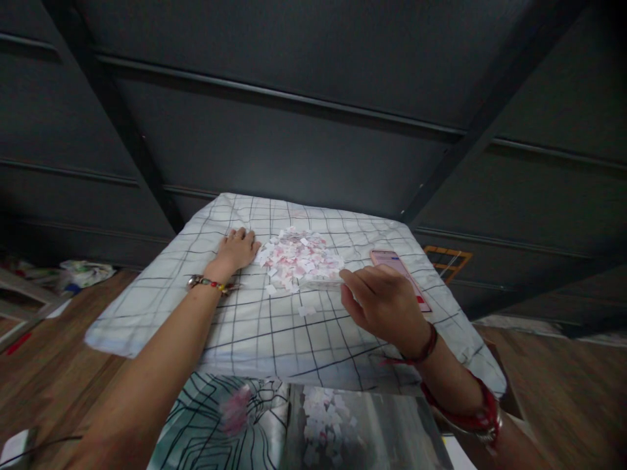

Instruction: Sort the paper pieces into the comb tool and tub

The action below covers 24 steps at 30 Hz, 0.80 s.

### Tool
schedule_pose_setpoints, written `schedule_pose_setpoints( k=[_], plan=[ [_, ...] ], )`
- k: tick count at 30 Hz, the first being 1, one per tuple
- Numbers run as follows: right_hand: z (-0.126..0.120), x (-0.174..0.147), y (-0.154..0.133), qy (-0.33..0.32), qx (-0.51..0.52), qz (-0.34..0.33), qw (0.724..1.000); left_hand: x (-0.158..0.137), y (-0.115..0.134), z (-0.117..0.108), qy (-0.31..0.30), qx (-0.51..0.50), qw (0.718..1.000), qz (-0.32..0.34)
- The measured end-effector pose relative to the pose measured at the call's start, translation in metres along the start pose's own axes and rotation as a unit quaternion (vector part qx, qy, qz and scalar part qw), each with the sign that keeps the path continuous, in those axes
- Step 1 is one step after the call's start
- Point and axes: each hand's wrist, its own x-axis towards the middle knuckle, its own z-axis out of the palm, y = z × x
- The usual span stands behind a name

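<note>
A heap of small white and pinkish paper scraps [296, 258] lies on a white checked tablecloth [274, 339]. My left hand [238, 250] rests palm down on the cloth at the heap's left edge, fingers spread, holding nothing. On the near right side of the heap, my right hand [385, 303] is closed with its fingers curled. It grips a thin, clear strip [321, 283] whose edge touches the scraps; most of this strip is hard to make out. A few loose scraps [307, 311] lie in front of the heap.
A phone [399, 267] with a lit screen lies partly behind my right hand. Below the table's near edge, a grey open container [386, 431] holds more paper scraps, beside a green patterned cloth [210, 424]. Dark panels [294, 130] rise behind the table.
</note>
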Motion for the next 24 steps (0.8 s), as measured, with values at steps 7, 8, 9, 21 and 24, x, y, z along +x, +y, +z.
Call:
schedule_pose_setpoints(
  k=[7, 8, 9, 21, 24],
  plan=[
    [-0.009, -0.005, 0.001, -0.013, 0.014, -0.005, 1.0, 0.002, -0.001, 0.001, -0.006, -0.006, 1.0, 0.0],
    [-0.011, -0.007, 0.002, -0.011, 0.014, -0.004, 1.0, 0.002, -0.001, 0.001, -0.007, -0.008, 1.0, 0.0],
    [-0.013, -0.008, 0.002, -0.01, 0.013, -0.001, 1.0, 0.003, -0.001, 0.001, -0.007, -0.01, 1.0, -0.001],
    [-0.01, -0.011, 0.005, -0.035, -0.013, 0.019, 0.999, 0.002, -0.002, 0.003, 0.003, -0.01, 1.0, 0.005],
    [-0.012, -0.012, 0.006, -0.038, -0.026, 0.022, 0.999, 0.002, -0.002, 0.003, 0.004, -0.01, 1.0, 0.006]
  ],
)
